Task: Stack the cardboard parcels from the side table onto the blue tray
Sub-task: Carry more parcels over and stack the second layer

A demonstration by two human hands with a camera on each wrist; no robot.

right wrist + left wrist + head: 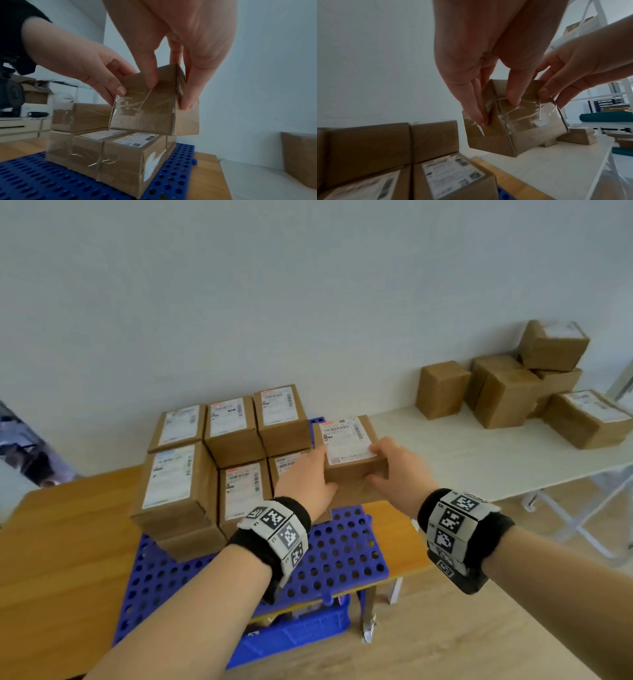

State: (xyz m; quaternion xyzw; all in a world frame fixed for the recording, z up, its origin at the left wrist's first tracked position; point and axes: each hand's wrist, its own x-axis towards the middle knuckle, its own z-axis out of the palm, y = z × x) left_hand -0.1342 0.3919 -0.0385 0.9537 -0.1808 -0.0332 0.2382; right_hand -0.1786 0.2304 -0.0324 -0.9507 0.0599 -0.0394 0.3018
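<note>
Both hands clamp one cardboard parcel between them: the left hand (308, 477) presses fingers and thumb on its near-left corner, and the right hand (397, 470) does the same on the near-right. This held parcel (349, 453) hangs label-up in the air, just above the right end of the stack (219, 460) on the blue tray (342, 556). The right wrist view shows its underside clear of the labelled box below, so it is not yet set down. Gripping at two opposite corners probably keeps the box level and lets the person square it against its neighbours before letting go.

The tray lies on the wooden counter (58, 529), its perforated front part bare, with the stack pushed toward the wall, likely to leave room for later rows. Seven labelled tops can be counted in the stack from the head view, in two levels; lower boxes are partly hidden, so the full number cannot be told.

On the white side table (479, 450) a loose heap of remaining parcels (520, 385) waits, about six visible, one perched on top. By that count the job seems a little past halfway.
</note>
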